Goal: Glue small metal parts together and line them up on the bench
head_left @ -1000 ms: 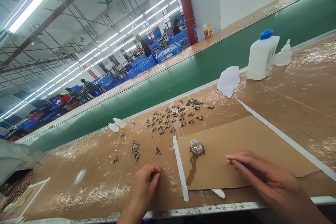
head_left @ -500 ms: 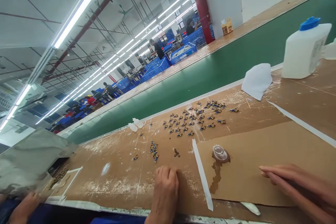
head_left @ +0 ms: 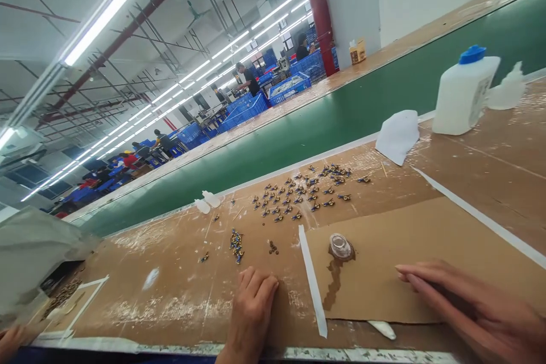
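My left hand (head_left: 251, 310) rests on the brown worktop with its fingers curled under; whatever they hold, if anything, is hidden. Just beyond it lie a small heap of blue-and-yellow figurines (head_left: 236, 245) and a few small brown round pieces (head_left: 273, 248). Over the cardboard sheet (head_left: 384, 296), my right hand (head_left: 464, 304) has thumb and forefinger pinched together, and nothing can be made out between the tips. Left of that hand, a small clear dish (head_left: 340, 245) sits on the cardboard, with a dark wet streak running from it.
Many more figurines (head_left: 298, 190) are spread farther back. A white jug with a blue cap (head_left: 463, 94), a squeeze bottle (head_left: 509, 88) and white paper (head_left: 397, 136) stand or lie at right. Small white bottles (head_left: 210, 199) lie by the green belt (head_left: 298, 136). Another person's hand (head_left: 11, 341) shows at left.
The view has swung slightly right, so everything appears farther left. My right hand has come slightly nearer the dish, still pinched. My left hand stays curled beside the figurine heap.
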A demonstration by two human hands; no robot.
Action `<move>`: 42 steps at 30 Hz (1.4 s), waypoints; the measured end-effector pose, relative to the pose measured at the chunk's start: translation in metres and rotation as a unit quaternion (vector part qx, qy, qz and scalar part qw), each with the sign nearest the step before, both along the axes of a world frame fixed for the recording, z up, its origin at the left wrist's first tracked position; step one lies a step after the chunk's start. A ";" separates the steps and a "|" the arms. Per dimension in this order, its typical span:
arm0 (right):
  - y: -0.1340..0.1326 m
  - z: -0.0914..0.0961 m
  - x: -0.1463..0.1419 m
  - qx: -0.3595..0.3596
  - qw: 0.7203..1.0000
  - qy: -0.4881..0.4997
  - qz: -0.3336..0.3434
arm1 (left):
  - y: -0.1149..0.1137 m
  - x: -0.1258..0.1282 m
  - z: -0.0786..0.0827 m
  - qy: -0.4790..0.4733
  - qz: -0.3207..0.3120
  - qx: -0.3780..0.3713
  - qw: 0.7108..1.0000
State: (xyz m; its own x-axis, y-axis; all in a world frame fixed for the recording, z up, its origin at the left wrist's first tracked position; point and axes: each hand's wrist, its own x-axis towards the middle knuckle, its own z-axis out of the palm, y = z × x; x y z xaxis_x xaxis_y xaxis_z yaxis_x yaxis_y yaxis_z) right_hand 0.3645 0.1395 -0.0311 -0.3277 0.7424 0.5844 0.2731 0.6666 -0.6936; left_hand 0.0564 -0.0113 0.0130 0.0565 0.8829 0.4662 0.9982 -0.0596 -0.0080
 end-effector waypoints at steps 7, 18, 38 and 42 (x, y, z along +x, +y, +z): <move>-0.006 0.031 -0.003 0.019 1.000 -0.001 0.005 | -0.022 -0.011 -0.010 -0.024 0.004 0.008 1.000; -0.006 0.021 -0.002 0.017 0.999 -0.023 -0.014 | -0.031 0.003 -0.019 -0.114 0.069 0.021 0.991; -0.004 0.025 -0.003 0.027 0.999 -0.039 -0.008 | -0.029 0.009 -0.018 -0.096 0.065 0.035 0.993; -0.005 0.026 -0.003 0.010 0.999 -0.038 -0.011 | -0.029 0.009 -0.015 -0.090 0.065 0.033 0.993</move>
State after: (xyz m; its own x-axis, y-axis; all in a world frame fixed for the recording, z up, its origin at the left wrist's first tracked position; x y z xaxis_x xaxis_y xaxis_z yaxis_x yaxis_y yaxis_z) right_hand 0.3615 0.1347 -0.0050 -0.3547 0.7386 0.5732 0.3398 0.6730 -0.6570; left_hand 0.0653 -0.0405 -0.0025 -0.1444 0.8442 0.5163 0.9832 0.0636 0.1709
